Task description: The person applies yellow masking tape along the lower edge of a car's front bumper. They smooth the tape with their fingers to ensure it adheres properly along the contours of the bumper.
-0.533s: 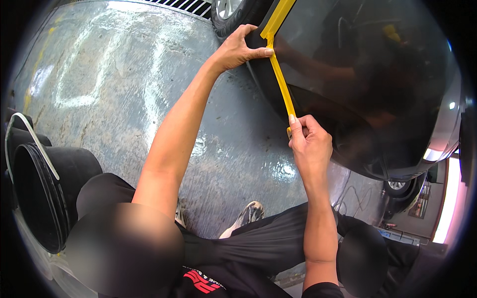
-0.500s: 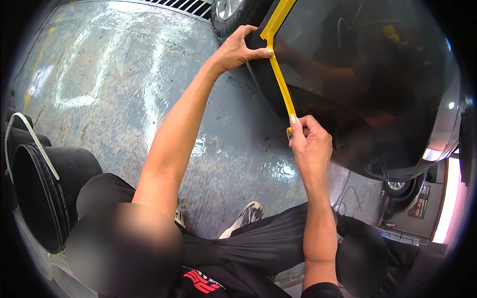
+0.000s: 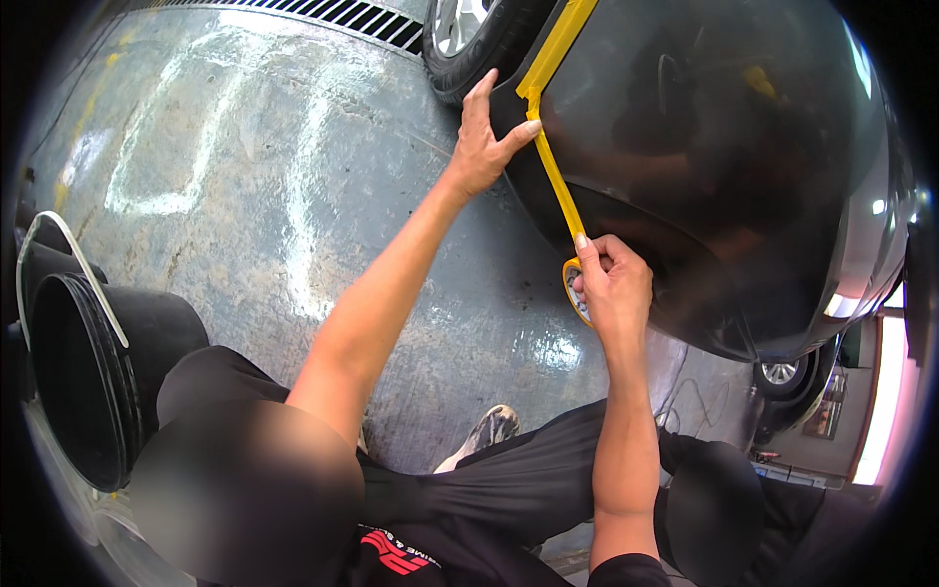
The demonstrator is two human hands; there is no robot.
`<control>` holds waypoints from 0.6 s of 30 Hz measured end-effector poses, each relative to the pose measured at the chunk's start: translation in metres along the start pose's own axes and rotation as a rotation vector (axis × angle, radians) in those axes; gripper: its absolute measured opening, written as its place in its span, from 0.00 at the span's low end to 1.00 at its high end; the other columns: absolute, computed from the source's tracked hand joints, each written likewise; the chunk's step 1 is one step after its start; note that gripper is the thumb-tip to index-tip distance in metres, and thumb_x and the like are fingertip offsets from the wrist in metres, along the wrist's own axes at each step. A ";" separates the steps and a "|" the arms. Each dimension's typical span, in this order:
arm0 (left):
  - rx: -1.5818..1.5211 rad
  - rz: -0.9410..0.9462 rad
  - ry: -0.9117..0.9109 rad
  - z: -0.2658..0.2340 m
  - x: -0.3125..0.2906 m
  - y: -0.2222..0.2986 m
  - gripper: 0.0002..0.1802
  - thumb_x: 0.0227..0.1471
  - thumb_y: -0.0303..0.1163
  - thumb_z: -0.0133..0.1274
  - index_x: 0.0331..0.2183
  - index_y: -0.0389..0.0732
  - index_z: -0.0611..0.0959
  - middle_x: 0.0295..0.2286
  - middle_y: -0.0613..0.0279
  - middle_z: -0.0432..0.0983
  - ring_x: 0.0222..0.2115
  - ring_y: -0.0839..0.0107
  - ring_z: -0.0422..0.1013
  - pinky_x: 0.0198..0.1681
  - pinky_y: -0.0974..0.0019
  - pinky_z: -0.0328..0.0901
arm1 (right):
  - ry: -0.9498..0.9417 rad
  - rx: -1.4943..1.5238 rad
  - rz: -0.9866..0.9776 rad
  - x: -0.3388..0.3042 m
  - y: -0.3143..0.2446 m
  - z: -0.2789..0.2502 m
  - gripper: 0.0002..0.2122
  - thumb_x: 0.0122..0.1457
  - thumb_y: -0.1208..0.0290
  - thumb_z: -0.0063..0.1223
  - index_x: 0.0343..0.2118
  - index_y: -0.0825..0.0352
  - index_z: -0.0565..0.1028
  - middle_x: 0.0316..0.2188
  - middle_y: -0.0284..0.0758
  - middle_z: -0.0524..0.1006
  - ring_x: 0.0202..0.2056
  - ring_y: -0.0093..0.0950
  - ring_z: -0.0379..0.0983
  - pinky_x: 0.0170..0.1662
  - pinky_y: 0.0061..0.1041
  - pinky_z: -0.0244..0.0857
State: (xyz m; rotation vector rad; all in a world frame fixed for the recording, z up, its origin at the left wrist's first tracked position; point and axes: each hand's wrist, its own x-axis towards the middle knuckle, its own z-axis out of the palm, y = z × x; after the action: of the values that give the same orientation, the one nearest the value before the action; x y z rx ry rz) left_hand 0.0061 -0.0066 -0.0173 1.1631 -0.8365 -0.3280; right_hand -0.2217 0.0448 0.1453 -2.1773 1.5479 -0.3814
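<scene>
A strip of yellow masking tape (image 3: pixel 558 179) runs along the lower edge of a dark car bumper (image 3: pixel 724 147). My right hand (image 3: pixel 614 284) grips the tape roll (image 3: pixel 574 284), thumb on top where the strip leaves it. Above, my left hand (image 3: pixel 481 142) has its fingers spread, the thumb touching the tape near a bend and the other fingers lying against the black lower trim. Beyond that bend, a wider yellow tape band (image 3: pixel 558 47) continues up beside the wheel. The fingers of my right hand hide part of the roll.
The car's wheel (image 3: pixel 465 39) stands just past my left hand. Black buckets (image 3: pixel 161 338) with a pale handle are at the left. A floor grate (image 3: pixel 362 22) lies at the far edge. Another car's wheel (image 3: pixel 780 374) shows at the right, near a cable (image 3: pixel 690 396) on the floor.
My left hand's fingers have straightened and spread, with its thumb still at the tape. The roll in my right hand has turned, so more of its side shows. The view has shifted slightly.
</scene>
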 end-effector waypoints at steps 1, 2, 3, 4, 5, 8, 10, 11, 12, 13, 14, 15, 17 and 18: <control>-0.030 -0.033 0.063 0.008 -0.008 0.002 0.61 0.60 0.62 0.65 0.75 0.33 0.55 0.72 0.38 0.51 0.76 0.48 0.46 0.78 0.49 0.45 | -0.007 0.016 0.008 0.000 -0.001 -0.001 0.17 0.71 0.56 0.61 0.31 0.66 0.83 0.17 0.34 0.81 0.21 0.32 0.80 0.30 0.35 0.69; -0.012 -0.008 0.130 0.015 -0.016 0.003 0.58 0.63 0.59 0.62 0.75 0.31 0.55 0.73 0.35 0.48 0.76 0.48 0.44 0.78 0.49 0.43 | -0.010 0.011 -0.005 0.001 -0.001 0.000 0.17 0.71 0.55 0.61 0.31 0.66 0.83 0.17 0.34 0.81 0.20 0.32 0.80 0.30 0.35 0.69; -0.019 -0.019 0.181 0.024 -0.024 0.005 0.58 0.63 0.59 0.62 0.75 0.32 0.55 0.72 0.34 0.49 0.76 0.45 0.45 0.78 0.48 0.44 | -0.015 0.004 -0.007 0.003 0.001 0.001 0.18 0.71 0.55 0.61 0.31 0.66 0.83 0.17 0.34 0.81 0.20 0.33 0.79 0.31 0.35 0.69; -0.025 -0.031 0.231 0.033 -0.031 0.008 0.58 0.63 0.59 0.63 0.75 0.33 0.56 0.72 0.33 0.49 0.76 0.43 0.46 0.78 0.47 0.45 | -0.020 -0.003 -0.008 0.005 0.002 0.002 0.18 0.71 0.55 0.61 0.31 0.66 0.83 0.17 0.34 0.81 0.20 0.33 0.79 0.31 0.35 0.69; -0.033 -0.041 0.282 0.041 -0.038 0.012 0.58 0.62 0.60 0.63 0.75 0.34 0.56 0.72 0.32 0.49 0.75 0.41 0.46 0.78 0.46 0.45 | -0.024 -0.002 -0.001 0.004 0.002 0.001 0.18 0.71 0.55 0.60 0.31 0.66 0.83 0.17 0.34 0.81 0.21 0.33 0.79 0.31 0.35 0.69; -0.059 -0.096 0.316 0.051 -0.041 0.019 0.54 0.66 0.58 0.60 0.74 0.34 0.56 0.72 0.31 0.47 0.75 0.40 0.46 0.77 0.44 0.46 | -0.020 -0.005 0.004 0.002 0.005 0.000 0.18 0.70 0.54 0.60 0.31 0.65 0.83 0.19 0.34 0.82 0.23 0.34 0.80 0.31 0.36 0.69; -0.070 -0.099 0.320 0.048 -0.033 0.020 0.52 0.67 0.56 0.58 0.74 0.32 0.57 0.72 0.31 0.47 0.75 0.39 0.46 0.77 0.44 0.47 | -0.033 -0.007 -0.002 0.003 0.004 -0.001 0.18 0.70 0.54 0.59 0.31 0.65 0.83 0.19 0.34 0.82 0.23 0.34 0.80 0.32 0.37 0.69; -0.072 -0.098 0.312 0.044 -0.029 0.019 0.52 0.67 0.57 0.58 0.74 0.33 0.57 0.72 0.32 0.47 0.75 0.39 0.46 0.77 0.44 0.46 | -0.040 -0.005 -0.003 0.003 0.001 -0.001 0.18 0.70 0.54 0.59 0.31 0.65 0.84 0.19 0.34 0.82 0.23 0.35 0.80 0.32 0.37 0.69; -0.106 -0.113 0.311 0.045 -0.030 0.021 0.52 0.67 0.57 0.58 0.74 0.33 0.57 0.72 0.32 0.47 0.75 0.40 0.45 0.77 0.44 0.46 | -0.051 0.009 0.014 0.004 -0.001 -0.002 0.18 0.70 0.53 0.59 0.31 0.64 0.84 0.18 0.34 0.81 0.24 0.37 0.80 0.32 0.38 0.69; -0.140 -0.129 0.311 0.046 -0.031 0.022 0.52 0.67 0.57 0.58 0.74 0.34 0.57 0.72 0.32 0.46 0.75 0.40 0.44 0.77 0.45 0.45 | -0.034 -0.013 -0.030 0.004 0.002 -0.003 0.18 0.70 0.54 0.60 0.31 0.65 0.84 0.18 0.33 0.81 0.22 0.32 0.79 0.31 0.35 0.69; -0.127 -0.134 0.313 0.048 -0.035 0.023 0.52 0.67 0.58 0.57 0.74 0.34 0.57 0.73 0.32 0.46 0.75 0.40 0.44 0.77 0.45 0.44 | -0.019 -0.030 -0.075 0.003 0.004 -0.003 0.18 0.70 0.54 0.60 0.31 0.65 0.84 0.18 0.32 0.81 0.20 0.27 0.78 0.29 0.31 0.68; -0.113 -0.139 0.315 0.052 -0.042 0.025 0.52 0.67 0.58 0.57 0.74 0.35 0.57 0.73 0.32 0.45 0.76 0.40 0.43 0.78 0.45 0.44 | -0.003 -0.048 -0.121 0.004 0.006 -0.003 0.18 0.71 0.55 0.61 0.31 0.66 0.84 0.17 0.30 0.81 0.18 0.22 0.77 0.27 0.27 0.67; -0.105 -0.136 0.310 0.058 -0.055 0.029 0.52 0.67 0.59 0.57 0.74 0.35 0.56 0.73 0.32 0.45 0.76 0.40 0.43 0.78 0.45 0.43 | 0.013 -0.073 -0.137 0.005 0.009 -0.002 0.17 0.70 0.54 0.60 0.32 0.65 0.85 0.18 0.30 0.82 0.19 0.24 0.78 0.28 0.29 0.68; -0.112 -0.130 0.302 0.060 -0.062 0.031 0.52 0.68 0.59 0.56 0.74 0.36 0.56 0.73 0.32 0.45 0.76 0.40 0.43 0.78 0.45 0.43 | 0.023 -0.083 -0.142 0.006 0.010 -0.001 0.17 0.70 0.54 0.60 0.32 0.64 0.85 0.18 0.30 0.82 0.20 0.25 0.79 0.29 0.30 0.68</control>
State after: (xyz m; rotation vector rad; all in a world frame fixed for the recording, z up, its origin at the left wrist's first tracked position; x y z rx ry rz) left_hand -0.0842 0.0041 -0.0057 1.1303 -0.4746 -0.2924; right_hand -0.2284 0.0359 0.1410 -2.3624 1.4493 -0.3940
